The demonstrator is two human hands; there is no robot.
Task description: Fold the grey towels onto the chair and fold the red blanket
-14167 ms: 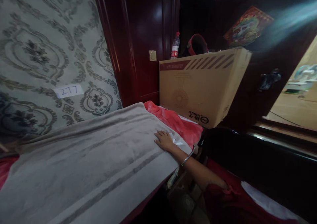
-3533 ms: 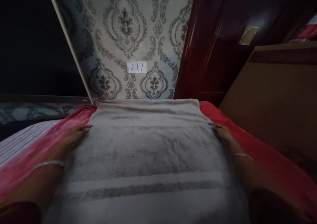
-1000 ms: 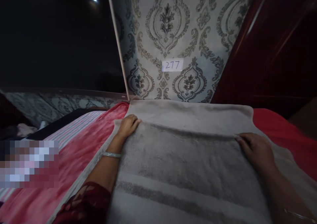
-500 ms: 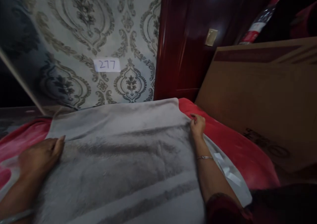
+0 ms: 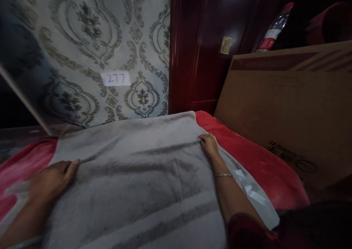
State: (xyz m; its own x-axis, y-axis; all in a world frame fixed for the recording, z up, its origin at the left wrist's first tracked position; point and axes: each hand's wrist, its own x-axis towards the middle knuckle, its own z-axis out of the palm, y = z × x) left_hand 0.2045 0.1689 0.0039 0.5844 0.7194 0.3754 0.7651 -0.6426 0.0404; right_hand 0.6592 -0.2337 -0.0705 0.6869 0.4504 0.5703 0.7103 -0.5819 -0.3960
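Note:
A grey plush towel with lighter bands is spread out before me, with several creases running across it. My left hand is closed at its left side, thumb and fingers pinching a fold; the undersides of the fingers are hidden. At the far right edge, my right hand pinches the same towel, a crease stretching from the fingertips toward the middle. White tags lie by my right forearm, on a pale part of the cloth. Beneath the towel is a red and pink cover, showing on both sides.
A large cardboard box leans at the right, with a bottle with a red cap and a red round object behind it. Patterned wallpaper with a paper marked 277 and a dark red wooden panel stand at the back.
Both hands have moved inward, the left to the right and the right to the left, with the towel creasing more between them. The view has shifted slightly.

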